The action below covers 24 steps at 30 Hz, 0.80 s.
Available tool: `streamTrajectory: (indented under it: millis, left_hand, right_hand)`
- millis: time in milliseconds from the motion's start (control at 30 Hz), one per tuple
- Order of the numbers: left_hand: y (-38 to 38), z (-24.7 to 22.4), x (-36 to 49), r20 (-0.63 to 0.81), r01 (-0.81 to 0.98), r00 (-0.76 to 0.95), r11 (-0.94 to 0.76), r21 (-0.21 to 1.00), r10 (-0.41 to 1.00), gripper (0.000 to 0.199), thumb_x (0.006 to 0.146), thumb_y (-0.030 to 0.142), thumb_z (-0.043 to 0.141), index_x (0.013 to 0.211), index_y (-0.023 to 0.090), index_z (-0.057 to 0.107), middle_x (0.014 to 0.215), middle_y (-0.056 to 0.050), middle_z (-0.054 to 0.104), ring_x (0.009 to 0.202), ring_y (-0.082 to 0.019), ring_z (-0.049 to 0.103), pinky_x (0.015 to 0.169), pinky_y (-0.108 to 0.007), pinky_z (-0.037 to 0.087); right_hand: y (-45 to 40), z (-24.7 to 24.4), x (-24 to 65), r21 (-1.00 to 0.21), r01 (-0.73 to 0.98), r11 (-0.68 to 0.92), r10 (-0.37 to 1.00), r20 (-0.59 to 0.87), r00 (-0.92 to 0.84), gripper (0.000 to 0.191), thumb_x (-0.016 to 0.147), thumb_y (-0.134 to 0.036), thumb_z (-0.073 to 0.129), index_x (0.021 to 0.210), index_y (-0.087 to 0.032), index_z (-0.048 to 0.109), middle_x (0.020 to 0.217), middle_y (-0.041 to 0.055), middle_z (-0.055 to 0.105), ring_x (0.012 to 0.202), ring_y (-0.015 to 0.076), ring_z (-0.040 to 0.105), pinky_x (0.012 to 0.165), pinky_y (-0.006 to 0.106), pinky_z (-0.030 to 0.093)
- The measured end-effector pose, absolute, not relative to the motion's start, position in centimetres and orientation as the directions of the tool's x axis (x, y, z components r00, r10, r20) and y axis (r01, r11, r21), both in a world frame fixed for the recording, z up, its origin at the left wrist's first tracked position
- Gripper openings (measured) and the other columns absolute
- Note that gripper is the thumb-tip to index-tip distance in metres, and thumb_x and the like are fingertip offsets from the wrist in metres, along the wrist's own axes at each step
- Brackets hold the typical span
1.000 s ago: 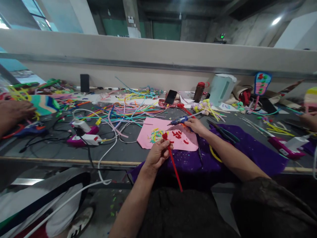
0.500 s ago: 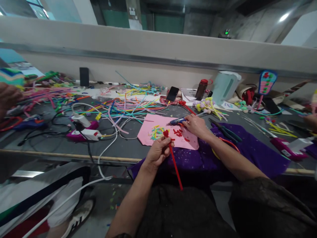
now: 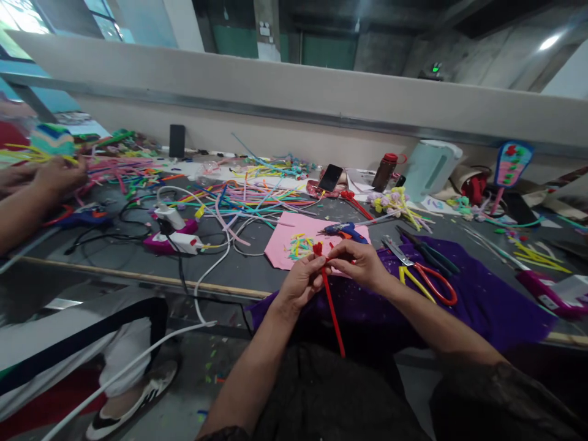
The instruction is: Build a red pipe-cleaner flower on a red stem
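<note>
Between the thumb and fingers of my left hand [image 3: 302, 280] is a red pipe cleaner [image 3: 333, 309], its bunched red tip poking up above the thumb and its long stem hanging down. My right hand [image 3: 361, 263] is closed in a pinch on the same pipe cleaner, close to the left fingertips; the exact bit it grips is partly hidden. Just behind the hands lies a pink sheet [image 3: 278, 245] bearing short yellow and green pipe cleaner pieces [image 3: 301, 245]. A blue glue gun [image 3: 344, 230] rests at the sheet's right side.
Red-handled scissors [image 3: 436, 285] and dark pliers [image 3: 429, 251] lie on a purple cloth [image 3: 478, 269] at right. Many pipe cleaners [image 3: 257, 202] spread behind. A power strip [image 3: 172, 236] with trailing cables is at left. A co-worker's hands [image 3: 50, 180] work at far left.
My right hand has let go of the glue gun, leaving it on the pink sheet, and come down to the red pipe cleaner at my left fingers. The view has swung left.
</note>
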<state>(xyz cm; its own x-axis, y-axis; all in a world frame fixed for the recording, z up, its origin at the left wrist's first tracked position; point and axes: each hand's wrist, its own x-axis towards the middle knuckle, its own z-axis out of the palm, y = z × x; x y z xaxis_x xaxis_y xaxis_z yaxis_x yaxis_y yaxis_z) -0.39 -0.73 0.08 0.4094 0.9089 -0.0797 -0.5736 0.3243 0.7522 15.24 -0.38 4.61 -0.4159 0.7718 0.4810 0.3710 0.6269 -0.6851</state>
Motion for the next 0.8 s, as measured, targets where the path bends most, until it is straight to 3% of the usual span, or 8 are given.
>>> streamTrajectory:
  millis: [133, 400, 600, 800]
  left_hand:
    - [-0.5, -0.2, -0.6, -0.081, -0.552, 0.439, 0.339, 0.762, 0.895, 0.022, 0.068, 0.030, 0.066, 0.067, 0.009, 0.059, 0.048, 0.001, 0.057, 0.024, 0.001, 0.033, 0.026, -0.011, 0.020]
    - [-0.2, 0.5, -0.8, -0.175, -0.459, 0.510, 0.439, 0.772, 0.842, 0.022, 0.069, 0.030, 0.064, 0.076, 0.010, 0.062, 0.045, 0.002, 0.056, 0.023, 0.001, 0.028, 0.025, -0.012, 0.017]
    - [0.2, 0.3, -0.8, -0.187, -0.376, 0.590, 0.473, 0.797, 0.785, 0.021, 0.072, 0.033, 0.062, 0.076, 0.013, 0.064, 0.041, 0.004, 0.048, 0.023, -0.001, 0.026, 0.025, -0.014, 0.013]
    - [0.3, 0.3, -0.7, -0.192, -0.348, 0.594, 0.464, 0.814, 0.782, 0.022, 0.070, 0.033, 0.063, 0.073, 0.011, 0.065, 0.040, 0.003, 0.048, 0.023, -0.002, 0.029, 0.025, -0.015, 0.013]
  right_hand:
    - [-0.5, 4.8, 15.8, -0.714, 0.360, 0.600, 0.788, 0.452, -0.417, 0.012, 0.079, -0.027, 0.058, 0.075, -0.017, 0.061, 0.069, 0.0007, 0.059, 0.059, 0.0107, 0.053, 0.054, 0.022, 0.042]
    - [0.5, 6.6, 18.3, -0.722, 0.385, 0.575, 0.806, 0.417, -0.421, 0.014, 0.083, -0.028, 0.053, 0.084, -0.016, 0.060, 0.069, 0.0005, 0.060, 0.057, 0.0104, 0.057, 0.054, 0.022, 0.045]
    - [1.6, 8.1, 19.1, -0.597, 0.403, 0.693, 0.704, 0.443, -0.554, 0.010, 0.083, -0.024, 0.054, 0.084, -0.018, 0.062, 0.083, 0.0022, 0.062, 0.075, 0.0124, 0.058, 0.070, 0.026, 0.045]
    - [2.3, 8.8, 18.9, -0.561, 0.327, 0.760, 0.600, 0.415, -0.684, 0.009, 0.083, -0.024, 0.056, 0.080, -0.018, 0.062, 0.093, 0.0043, 0.056, 0.089, 0.0142, 0.057, 0.075, 0.028, 0.047]
